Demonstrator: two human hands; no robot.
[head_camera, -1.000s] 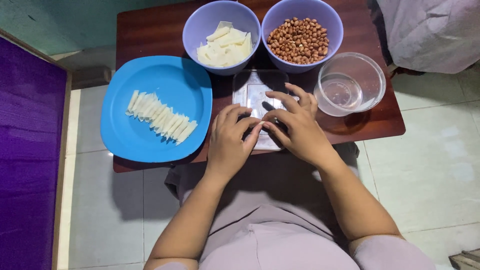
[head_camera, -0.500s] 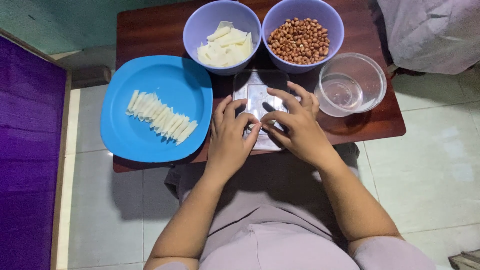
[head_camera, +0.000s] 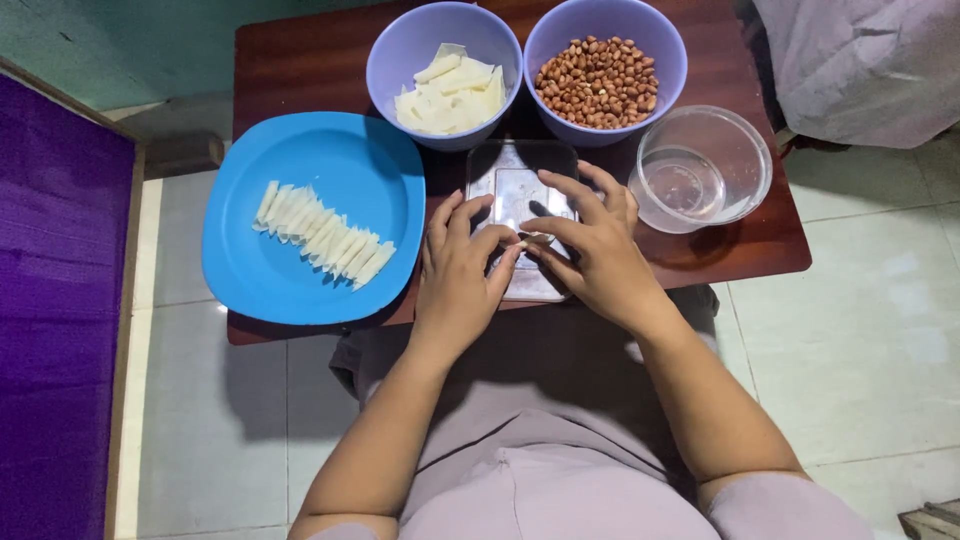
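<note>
Wrapper roll (head_camera: 533, 240), pinched between left hand (head_camera: 460, 270) and right hand (head_camera: 595, 250) over the clear tray (head_camera: 520, 165) at the table's near edge, lies below bowls of wrappers (head_camera: 445, 75) and peanuts (head_camera: 605, 70).

Dark wood counter (head_camera: 300, 60) over tiled floor (head_camera: 880, 340). On it: blue plate (head_camera: 300, 270) at left, two purple bowls (head_camera: 400, 55) (head_camera: 670, 45) at the back, clear bowl (head_camera: 745, 150) at right, clear board (head_camera: 505, 175) in the middle.
</note>
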